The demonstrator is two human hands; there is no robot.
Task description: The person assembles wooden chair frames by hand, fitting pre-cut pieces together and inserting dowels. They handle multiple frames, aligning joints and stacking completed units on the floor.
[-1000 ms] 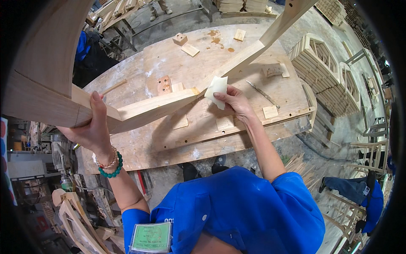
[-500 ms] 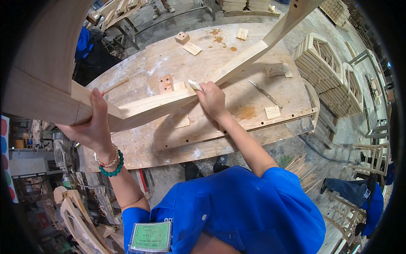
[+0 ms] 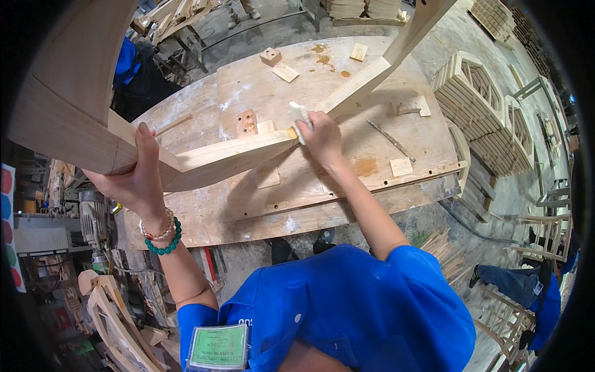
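A pale wooden frame [image 3: 229,152] with a curved rail spans from the left edge to the upper right, raised above the worktable in part. My left hand [image 3: 137,186] is wrapped round its thick left end, thumb up the near side. Midway along the rail, my right hand [image 3: 323,139] pinches a folded white cloth [image 3: 299,116] against the wood. Just left of those fingers a yellowish damp-looking patch [image 3: 291,132] shows on the rail's upper face. The cloth's lower part is partly hidden by my fingers.
The plywood worktable [image 3: 260,223] carries a drilled wooden block [image 3: 246,123], another block [image 3: 271,57], thin wood pieces [image 3: 286,72] and a slim long-handled tool [image 3: 390,140]. Stacked wooden frames [image 3: 468,93] stand at right. Another person [image 3: 545,304] is at far right.
My right hand has shifted slightly right along the rail. More of the white cloth shows, and the yellowish patch is now uncovered. My left hand keeps its hold.
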